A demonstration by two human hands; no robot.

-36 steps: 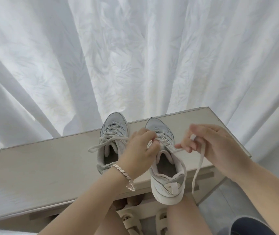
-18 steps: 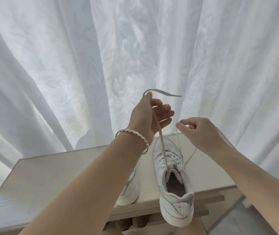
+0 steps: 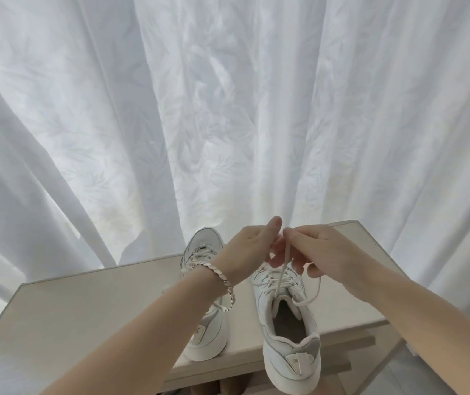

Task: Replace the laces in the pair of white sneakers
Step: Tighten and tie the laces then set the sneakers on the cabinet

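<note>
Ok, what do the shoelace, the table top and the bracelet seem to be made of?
Shoelace: flat woven fabric, matte, hanging limp.
Table top: pale wood or wood-look laminate, faint grain, soft sheen.
Bracelet: small pale glossy links, perhaps metal or shell; too small to tell.

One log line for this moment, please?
right hand: pinches lace | left hand: grip unclear | nearer sneaker, other sneaker: on table

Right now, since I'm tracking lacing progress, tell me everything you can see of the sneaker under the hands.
The right-hand sneaker is white with a grey heel patch, standing upright on the beige table, heel toward the camera and overhanging the near edge. Its mouth is open. A white lace rises from its eyelets to where the left hand and right hand pinch it; a slack loop hangs beside it.
</note>
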